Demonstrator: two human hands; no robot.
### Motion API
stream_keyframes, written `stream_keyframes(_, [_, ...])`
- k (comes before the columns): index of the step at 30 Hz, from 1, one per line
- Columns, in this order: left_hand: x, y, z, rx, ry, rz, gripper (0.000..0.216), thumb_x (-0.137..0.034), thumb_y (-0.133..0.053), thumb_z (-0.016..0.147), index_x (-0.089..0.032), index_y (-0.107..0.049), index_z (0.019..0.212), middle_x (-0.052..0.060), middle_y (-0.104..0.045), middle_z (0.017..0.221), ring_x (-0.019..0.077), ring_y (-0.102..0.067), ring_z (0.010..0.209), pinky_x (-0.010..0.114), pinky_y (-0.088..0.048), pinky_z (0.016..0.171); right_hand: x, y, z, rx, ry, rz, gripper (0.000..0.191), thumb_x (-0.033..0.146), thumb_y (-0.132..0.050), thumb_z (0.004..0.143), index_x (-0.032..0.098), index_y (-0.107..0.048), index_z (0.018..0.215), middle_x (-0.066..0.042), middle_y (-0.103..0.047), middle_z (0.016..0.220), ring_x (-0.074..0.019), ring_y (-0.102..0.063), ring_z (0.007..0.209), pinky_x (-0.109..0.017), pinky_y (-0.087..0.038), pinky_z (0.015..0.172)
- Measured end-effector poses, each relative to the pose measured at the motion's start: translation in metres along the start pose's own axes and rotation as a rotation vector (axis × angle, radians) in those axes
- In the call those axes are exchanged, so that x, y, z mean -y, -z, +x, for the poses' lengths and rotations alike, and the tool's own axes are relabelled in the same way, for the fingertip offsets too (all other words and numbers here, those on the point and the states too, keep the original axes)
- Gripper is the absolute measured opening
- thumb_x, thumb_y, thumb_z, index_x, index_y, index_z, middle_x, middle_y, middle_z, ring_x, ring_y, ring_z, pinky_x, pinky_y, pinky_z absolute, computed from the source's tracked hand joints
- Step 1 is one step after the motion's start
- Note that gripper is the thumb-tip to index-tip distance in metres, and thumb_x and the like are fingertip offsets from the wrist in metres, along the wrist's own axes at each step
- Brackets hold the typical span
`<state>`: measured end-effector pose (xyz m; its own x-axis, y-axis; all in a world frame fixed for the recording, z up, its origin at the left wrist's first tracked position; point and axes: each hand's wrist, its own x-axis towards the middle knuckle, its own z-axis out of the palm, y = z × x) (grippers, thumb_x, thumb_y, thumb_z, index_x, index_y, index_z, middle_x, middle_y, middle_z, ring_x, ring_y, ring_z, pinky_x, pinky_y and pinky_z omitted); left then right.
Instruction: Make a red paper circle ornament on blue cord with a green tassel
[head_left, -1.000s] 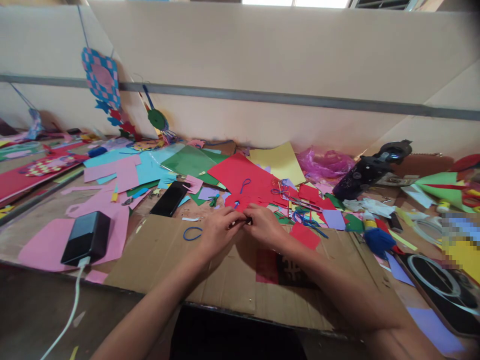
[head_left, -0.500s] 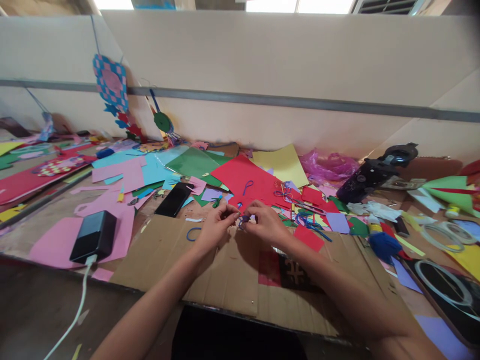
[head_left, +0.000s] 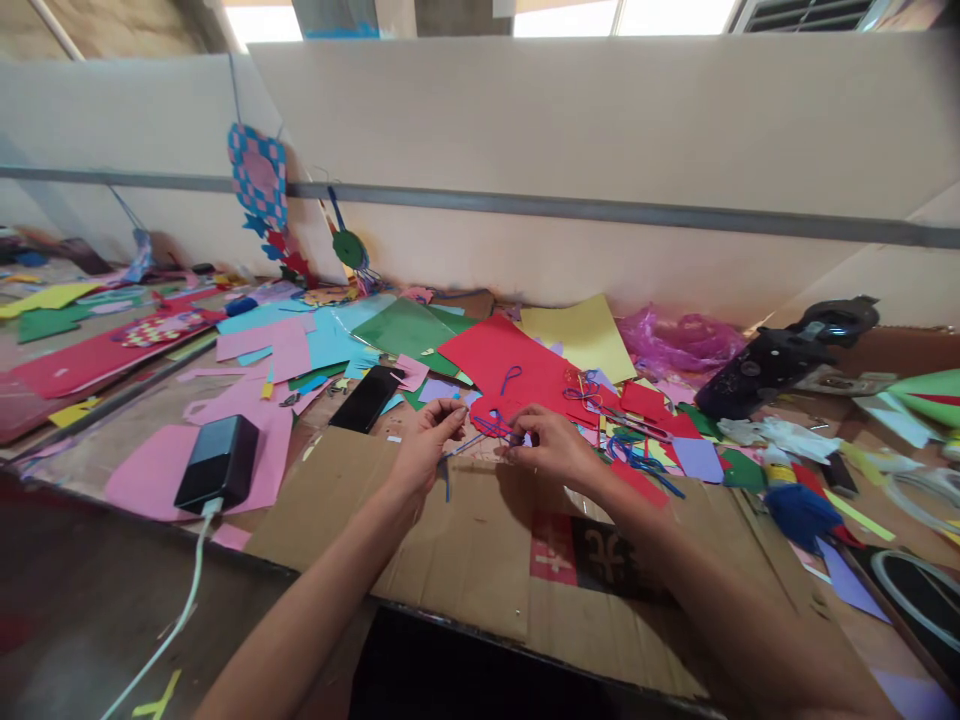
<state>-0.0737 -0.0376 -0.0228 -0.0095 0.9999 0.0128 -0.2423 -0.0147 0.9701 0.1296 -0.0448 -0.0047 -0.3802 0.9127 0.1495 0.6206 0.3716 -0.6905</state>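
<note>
Two hands, one thin blue strip (head_left: 474,440) – held just above the cardboard sheet (head_left: 465,550)

The left hand (head_left: 421,448) has its fingertips pinched on one end of the strip, with a bit dangling below. The right hand (head_left: 553,447) is closed on the other end, where it looks looped or tangled – hard to tell which. Red paper (head_left: 502,358) lies just behind the hands, a black phone (head_left: 369,398) off to the left, and a power bank (head_left: 217,463) further left still.
</note>
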Motion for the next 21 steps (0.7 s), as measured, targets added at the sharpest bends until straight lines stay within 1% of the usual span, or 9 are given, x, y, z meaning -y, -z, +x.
stream_keyframes(4, [-0.001,-0.001,-0.001,-0.007,-0.005,0.015,0.040,-0.046,-0.081,0.059,-0.019,-0.061,0.079,-0.004,-0.056,0.068,0.0087,-0.048,0.059,0.023,-0.042,0.058,-0.007,-0.001,0.004,0.002,-0.020,-0.013,0.012,0.022,-0.072,0.077,0.015,-0.065,0.070,-0.005,-0.064,0.095,-0.0144,-0.057,0.078,-0.025,-0.038,0.068])
stream_keyframes(6, [-0.002,-0.002,-0.002,0.016,-0.006,0.048,0.040,-0.047,-0.080,0.060,-0.018,-0.060,0.079,-0.003,-0.056,0.068,0.0091,-0.049,0.059,0.024,-0.043,0.059,-0.010,-0.001,0.006,-0.002,-0.019,-0.009,0.007,0.022,-0.071,0.079,0.016,-0.069,0.077,-0.005,-0.066,0.096,-0.0142,-0.057,0.077,-0.025,-0.039,0.068])
stream_keyframes(7, [-0.002,-0.003,-0.003,0.028,-0.009,0.064,0.039,-0.047,-0.079,0.061,-0.018,-0.059,0.079,-0.004,-0.055,0.068,0.0092,-0.049,0.059,0.024,-0.043,0.060,-0.011,0.000,0.006,-0.005,-0.019,0.003,0.007,0.022,-0.070,0.079,0.017,-0.071,0.084,-0.005,-0.066,0.098,-0.0139,-0.058,0.076,-0.025,-0.039,0.068])
stream_keyframes(10, [-0.002,-0.006,-0.005,0.044,-0.027,0.106,0.035,-0.046,-0.076,0.065,-0.018,-0.059,0.079,-0.003,-0.055,0.068,0.0092,-0.049,0.060,0.023,-0.043,0.060,-0.009,0.005,0.005,-0.034,-0.061,0.101,0.034,0.022,-0.071,0.075,0.019,-0.068,0.109,-0.005,-0.068,0.109,-0.0115,-0.056,0.069,-0.025,-0.042,0.066])
stream_keyframes(12, [-0.002,-0.007,-0.006,0.042,-0.049,0.137,0.032,-0.044,-0.074,0.068,-0.017,-0.060,0.078,-0.002,-0.056,0.068,0.0097,-0.049,0.061,0.023,-0.043,0.060,-0.003,0.008,0.004,-0.056,-0.107,0.259,0.044,0.022,-0.068,0.075,0.019,-0.063,0.119,-0.008,-0.066,0.119,-0.0092,-0.055,0.063,-0.026,-0.043,0.063])
stream_keyframes(14, [-0.001,-0.009,-0.008,0.039,-0.084,0.160,0.029,-0.042,-0.073,0.070,-0.017,-0.061,0.077,-0.002,-0.057,0.070,0.0102,-0.050,0.063,0.023,-0.043,0.061,0.007,0.008,0.002,-0.057,-0.146,0.490,0.044,0.025,-0.063,0.078,0.020,-0.059,0.121,-0.009,-0.062,0.128,-0.0080,-0.056,0.059,-0.027,-0.046,0.062])
stream_keyframes(16, [0.001,-0.010,-0.009,0.049,-0.117,0.182,0.025,-0.040,-0.071,0.072,-0.018,-0.062,0.077,-0.001,-0.059,0.071,0.0111,-0.051,0.065,0.024,-0.043,0.063,0.017,0.004,0.001,-0.023,-0.173,0.729,0.040,0.029,-0.062,0.079,0.022,-0.059,0.119,-0.009,-0.060,0.133,-0.0075,-0.058,0.059,-0.028,-0.049,0.063])
stream_keyframes(18, [0.001,-0.012,-0.012,0.066,-0.144,0.225,0.021,-0.038,-0.068,0.076,-0.018,-0.062,0.078,0.000,-0.061,0.073,0.0126,-0.054,0.068,0.025,-0.045,0.066,0.026,-0.005,0.001,0.013,-0.203,0.906,0.038,0.031,-0.066,0.076,0.023,-0.060,0.113,-0.007,-0.062,0.130,-0.0079,-0.060,0.061,-0.028,-0.050,0.064])
stream_keyframes(21, [0.001,-0.014,-0.014,0.061,-0.201,0.325,0.017,-0.036,-0.065,0.079,-0.019,-0.062,0.079,0.002,-0.064,0.076,0.0151,-0.057,0.073,0.027,-0.046,0.069,0.031,-0.020,0.005,0.063,-0.271,1.066,0.038,0.031,-0.072,0.071,0.021,-0.061,0.105,-0.004,-0.069,0.110,-0.0116,-0.066,0.066,-0.028,-0.051,0.067])
